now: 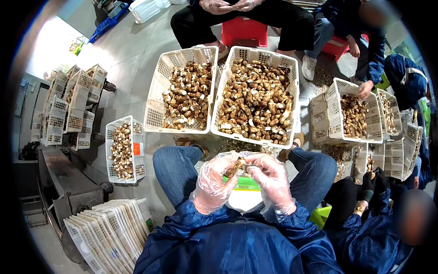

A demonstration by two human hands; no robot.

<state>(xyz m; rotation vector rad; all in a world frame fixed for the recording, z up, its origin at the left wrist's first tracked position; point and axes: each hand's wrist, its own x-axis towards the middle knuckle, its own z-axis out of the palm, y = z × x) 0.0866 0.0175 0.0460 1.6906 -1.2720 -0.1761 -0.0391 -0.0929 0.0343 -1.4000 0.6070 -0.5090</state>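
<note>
Both of my hands wear clear plastic gloves and meet above my lap, between my knees. A brown, knobbly mushroom [234, 168] is held in the curled fingers of my left hand [212, 183]. Close beside it, my right hand [272, 179] is closed in a pinch with its fingertips near the mushroom. Whatever sits in that pinch is too small to make out. Beyond my hands stand two white plastic crates, a left crate [153, 102] and a right crate [296, 98], both holding many brown-and-white mushrooms [255, 98].
A smaller white crate of mushrooms [139, 166] stands left on the floor. Stacked white crates [109, 233] lean at lower left. More filled crates [335, 132] stand at right, where co-workers sit. Another gloved person sits opposite by a red stool [244, 32]. Scraps [232, 145] litter the floor.
</note>
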